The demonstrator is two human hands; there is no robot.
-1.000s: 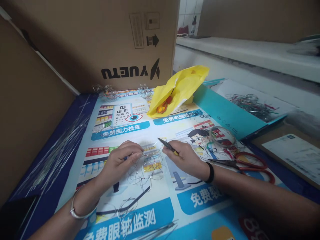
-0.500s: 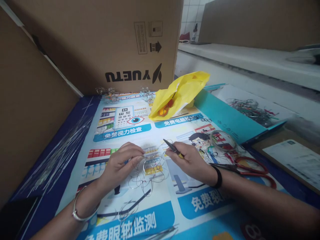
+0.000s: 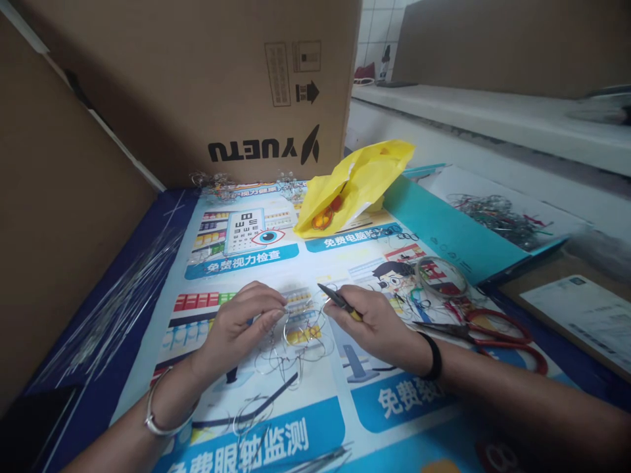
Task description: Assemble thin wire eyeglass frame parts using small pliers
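My left hand (image 3: 241, 322) is closed in a pinch on a thin wire piece at the top of a tangle of thin wire loops (image 3: 296, 335) lying on a printed poster (image 3: 276, 407). My right hand (image 3: 369, 318) is closed around small pliers with a yellow handle (image 3: 338, 301), their dark tip pointing up and left, close to the wire loops. A silver bangle is on my left wrist and a black band on my right.
Red-handled scissors (image 3: 493, 328) and a clear ring (image 3: 440, 276) lie right of my right hand. A yellow plastic bag (image 3: 352, 184) sits behind, a large cardboard box (image 3: 197, 85) beyond it. Straight wires (image 3: 113, 295) lie at left; a wire pile (image 3: 497, 213) on teal card at right.
The view shifted slightly. My right hand with the pliers dipped a little toward the wire loops; my left hand kept its pinch in nearly the same place.
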